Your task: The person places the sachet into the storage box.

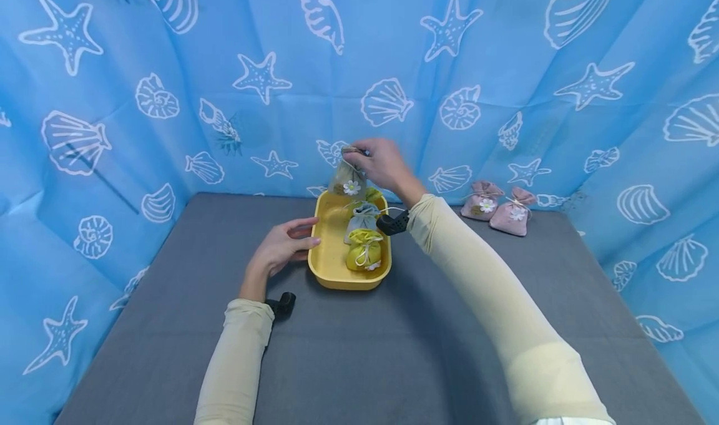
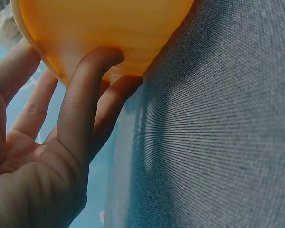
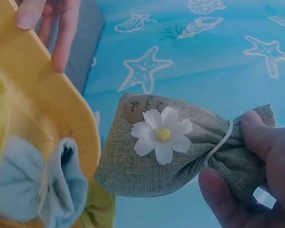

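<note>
My right hand [image 1: 384,163] pinches the gathered neck of a grey-green drawstring pouch [image 3: 147,166] with a white flower and a round tag on it. The pouch hangs over the far end of a yellow tub [image 1: 331,250]. With fingers spread, my left hand [image 1: 283,247] touches the tub's left side, fingertips along its outer wall and rim. Inside the tub, along its right side, lie a light blue pouch [image 1: 362,219] and a bright yellow pouch [image 1: 364,253]. Another yellow-green pouch [image 1: 373,194] shows partly behind the held one.
Two pink pouches with white flowers, the left one [image 1: 482,201] and the right one [image 1: 513,213], lie at the back right of the grey table [image 1: 337,350]. A blue curtain [image 1: 337,69] printed with shells and starfish surrounds the table's back and sides.
</note>
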A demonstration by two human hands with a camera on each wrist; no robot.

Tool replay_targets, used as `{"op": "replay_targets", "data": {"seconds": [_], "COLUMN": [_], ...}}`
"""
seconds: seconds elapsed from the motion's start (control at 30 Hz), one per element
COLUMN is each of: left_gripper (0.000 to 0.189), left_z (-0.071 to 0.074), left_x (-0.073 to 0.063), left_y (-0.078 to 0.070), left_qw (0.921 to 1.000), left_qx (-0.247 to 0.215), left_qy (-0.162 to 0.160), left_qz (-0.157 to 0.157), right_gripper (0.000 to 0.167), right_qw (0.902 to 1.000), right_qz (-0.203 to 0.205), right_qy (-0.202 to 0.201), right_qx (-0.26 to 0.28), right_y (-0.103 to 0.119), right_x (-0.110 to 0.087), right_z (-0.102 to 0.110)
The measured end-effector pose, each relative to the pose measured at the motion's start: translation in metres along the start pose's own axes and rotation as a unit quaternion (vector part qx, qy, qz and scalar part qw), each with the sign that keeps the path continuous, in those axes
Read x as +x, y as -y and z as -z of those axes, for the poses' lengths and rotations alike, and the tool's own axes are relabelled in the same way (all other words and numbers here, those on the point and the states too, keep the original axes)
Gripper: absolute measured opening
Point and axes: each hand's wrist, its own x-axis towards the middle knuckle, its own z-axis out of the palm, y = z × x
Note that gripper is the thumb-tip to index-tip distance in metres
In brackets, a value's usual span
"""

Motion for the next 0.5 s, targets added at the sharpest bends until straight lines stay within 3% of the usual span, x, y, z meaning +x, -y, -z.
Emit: {"op": "replay_targets", "data": {"seconds": [0.37,0.5], "left_gripper": [0.067,0.065], "left_z": [0.0,-0.001], "left_x": [0.001,0.001], "left_y": [-0.002,-0.001], "left_qw": [1.0,1.0], "left_qx": [0.0,-0.002], "left_qy": [0.001,0.004], "left_qz": [0.0,-0.002], "right_gripper": [0.029,0.034], "right_qw": [0.9989,0.9991], "right_qz": [-0.023,-0.026], "right_qy": [0.04,0.035], "right_qx": [0.01,-0.003], "right_y": [-0.004,-0.007], "right_x": [0.007,0.007], "right_z": [-0.025,-0.035]}}
